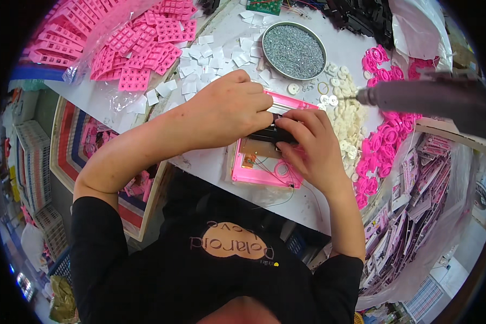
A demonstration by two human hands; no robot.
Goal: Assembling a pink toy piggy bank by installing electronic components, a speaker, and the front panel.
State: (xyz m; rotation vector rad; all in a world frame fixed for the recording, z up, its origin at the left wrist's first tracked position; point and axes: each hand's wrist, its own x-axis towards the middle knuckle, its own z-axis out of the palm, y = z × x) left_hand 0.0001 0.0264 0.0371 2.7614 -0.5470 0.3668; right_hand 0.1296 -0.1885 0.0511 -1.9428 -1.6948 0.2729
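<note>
1. Head view: 2 bare hands work over a pink frame [254,176] that lies flat on the white desk [210,167]. All clock positions here are taken from its middle.
2. The left hand [235,105] comes in from 10 o'clock, its fingers curled into a loose fist above the frame. Its fingertips are hidden, so I cannot tell whether they grip anything.
3. The right hand [310,141] reaches in from 3 o'clock, thumb and fingers pinching the right end of a black part [270,135].
4. That black part lies across the middle of the frame; whether it is seated cannot be told under the fingers.
5. Below it, a pink ring [282,169] shows inside the frame at 5 o'clock, and thin wires [315,195] trail over the edge nearby.
6. The step in hand looks like positioning the black part within the frame. The next move seems to call for a steady right pinch, square alignment and wires kept from underneath.
7. Around the work: a round tin [325,55] of small screws [294,51] between 12 and 1 o'clock, white squares [202,67] at 10 to 11, cream round pieces [346,116] at 2, and a dark, blurred tool [426,97] between 2 and 3.
</note>
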